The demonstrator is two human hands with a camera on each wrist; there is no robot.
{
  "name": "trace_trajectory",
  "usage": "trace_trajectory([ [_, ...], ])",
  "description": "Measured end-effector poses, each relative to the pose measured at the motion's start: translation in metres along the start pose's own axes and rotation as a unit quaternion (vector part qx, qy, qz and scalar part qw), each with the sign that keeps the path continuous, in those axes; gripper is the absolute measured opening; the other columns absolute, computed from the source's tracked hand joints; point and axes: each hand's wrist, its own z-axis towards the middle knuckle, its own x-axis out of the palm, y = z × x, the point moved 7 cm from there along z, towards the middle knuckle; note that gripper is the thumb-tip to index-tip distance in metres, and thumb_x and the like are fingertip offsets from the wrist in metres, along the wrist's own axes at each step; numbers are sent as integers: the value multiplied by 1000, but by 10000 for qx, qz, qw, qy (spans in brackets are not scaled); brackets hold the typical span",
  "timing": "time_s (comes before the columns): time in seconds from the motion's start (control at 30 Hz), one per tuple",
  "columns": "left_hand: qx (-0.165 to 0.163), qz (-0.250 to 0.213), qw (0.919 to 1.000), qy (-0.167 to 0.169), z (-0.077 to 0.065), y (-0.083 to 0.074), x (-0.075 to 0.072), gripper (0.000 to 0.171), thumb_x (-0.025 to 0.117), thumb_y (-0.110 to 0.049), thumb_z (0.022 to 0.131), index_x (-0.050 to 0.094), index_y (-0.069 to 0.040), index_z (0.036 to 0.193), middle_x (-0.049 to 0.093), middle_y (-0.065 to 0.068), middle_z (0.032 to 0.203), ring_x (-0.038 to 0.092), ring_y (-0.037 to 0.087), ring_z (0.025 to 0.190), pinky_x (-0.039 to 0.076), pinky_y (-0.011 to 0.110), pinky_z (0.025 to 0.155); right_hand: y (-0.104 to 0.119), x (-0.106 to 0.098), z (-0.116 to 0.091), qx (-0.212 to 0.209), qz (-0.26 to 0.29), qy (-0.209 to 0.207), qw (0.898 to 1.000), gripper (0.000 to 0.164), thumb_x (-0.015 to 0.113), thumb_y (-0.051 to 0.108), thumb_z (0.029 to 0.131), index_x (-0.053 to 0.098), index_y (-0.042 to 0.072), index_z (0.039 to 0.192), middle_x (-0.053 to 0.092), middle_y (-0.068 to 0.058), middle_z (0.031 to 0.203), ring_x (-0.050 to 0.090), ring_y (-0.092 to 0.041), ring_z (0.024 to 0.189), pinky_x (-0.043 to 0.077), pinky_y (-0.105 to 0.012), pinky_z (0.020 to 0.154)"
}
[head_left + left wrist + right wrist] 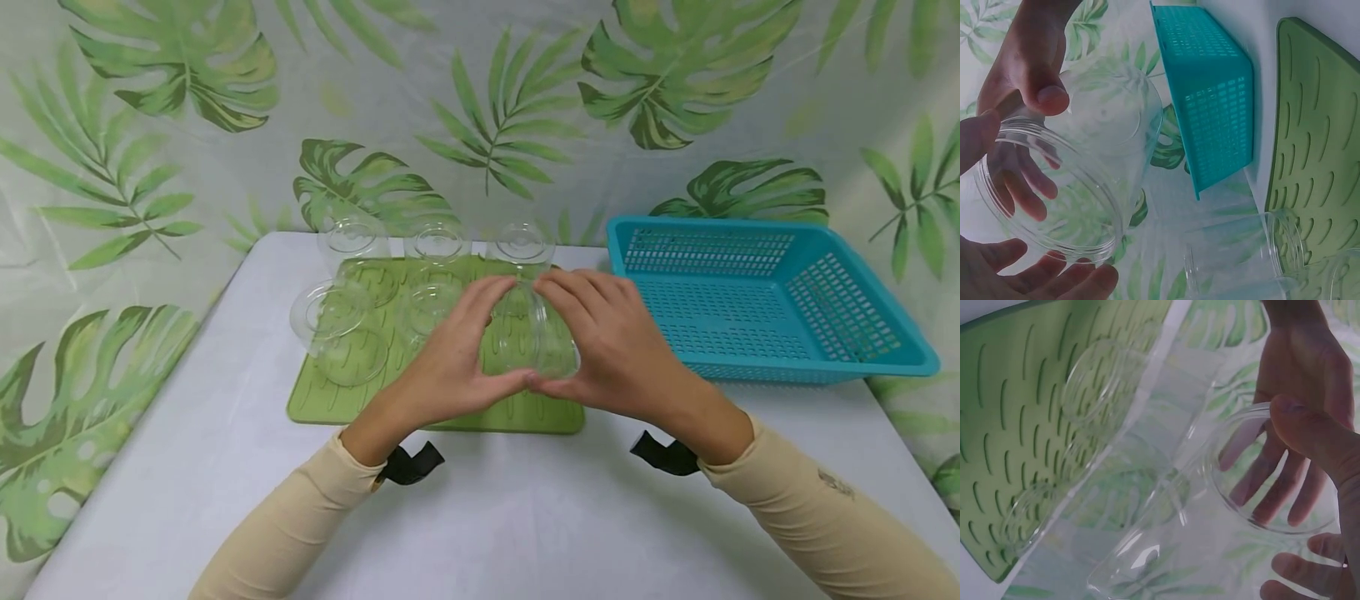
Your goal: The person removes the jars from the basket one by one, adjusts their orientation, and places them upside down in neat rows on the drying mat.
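A clear jar is between both hands above the green mat, tipped on its side. Around its rim curl the fingers and thumb of my left hand, from the left. My right hand grips it from the right, and the two thumb tips meet at the near side. In the left wrist view the threaded rim of its open mouth shows, with right-hand fingers visible through the glass. The right wrist view has my right thumb over the round edge.
Several other clear jars, such as one at front left, stand mouth down on the ridged green mat. Right of the mat is a turquoise basket. White cloth covers the table; a leaf-print sheet hangs behind.
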Motion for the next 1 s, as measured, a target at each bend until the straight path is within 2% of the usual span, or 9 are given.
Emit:
trace_trajectory([
  [0.1,-3,-16,9999,-114,-1,0,-2,92,81,-31,81,30,-7,153,36,10,153,42,22,139,44,44,111,1,0,1,-28,-13,-21,10000,101,89,54,60,53,-3,135,59,-20,132,54,-39,119,44,-57,96],
  [0.27,127,-117,9996,-234,-1,0,-3,95,85,-29,77,31,-6,153,37,11,151,45,21,132,51,37,99,3,-1,3,-10,-29,15,10000,105,91,56,57,53,-2,136,58,-20,133,53,-39,119,44,-56,97],
  [0.37,141,-131,9995,-260,-2,1,-4,98,87,-29,75,31,-7,153,36,11,150,45,21,132,52,35,98,3,-1,3,18,-34,60,10000,107,92,57,55,53,-1,136,58,-19,133,53,-38,120,43,-56,98],
  [0.53,108,-203,9990,-384,-3,2,-6,95,87,-28,74,35,-11,151,38,10,147,46,20,131,53,36,96,5,1,5,-41,-43,55,10000,104,91,57,58,52,-1,136,58,-19,133,53,-38,120,44,-56,97],
  [0.73,463,-145,9972,-566,-5,-1,-11,86,87,-27,72,45,-15,146,44,10,139,49,22,121,54,39,89,7,0,2,-32,-13,46,10000,105,90,58,59,51,2,138,57,-17,136,53,-37,121,44,-57,96],
  [1.0,636,-96,9959,-640,-12,-6,-19,86,89,-28,69,47,-15,142,44,10,137,50,19,119,54,35,91,7,-3,-2,87,114,322,9994,110,92,56,56,47,7,143,53,-13,144,49,-36,127,42,-59,101],
])
